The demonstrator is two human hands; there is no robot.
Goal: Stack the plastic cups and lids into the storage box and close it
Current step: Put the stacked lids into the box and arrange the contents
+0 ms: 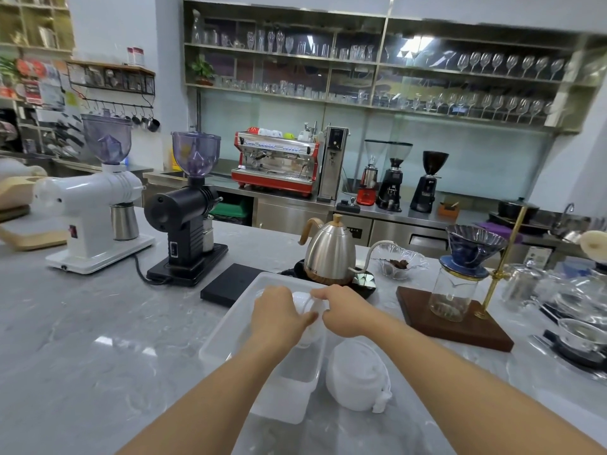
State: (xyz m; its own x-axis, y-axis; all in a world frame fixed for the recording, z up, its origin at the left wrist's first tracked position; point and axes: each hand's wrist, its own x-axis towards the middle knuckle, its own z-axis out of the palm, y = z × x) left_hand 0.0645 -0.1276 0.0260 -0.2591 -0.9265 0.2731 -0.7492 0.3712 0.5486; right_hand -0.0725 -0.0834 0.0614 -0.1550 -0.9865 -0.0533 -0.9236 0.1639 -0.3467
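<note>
Two bare forearms come up from the bottom edge of the head view, uncovered along their whole visible length, with no sleeve or cuff on either one. The left hand [279,315] and the right hand [345,311] wear no gloves, and neither wrist carries a watch, band or bracelet. No rings show on the fingers that can be seen, and the fingertips themselves are too blurred to make out the nails.
</note>
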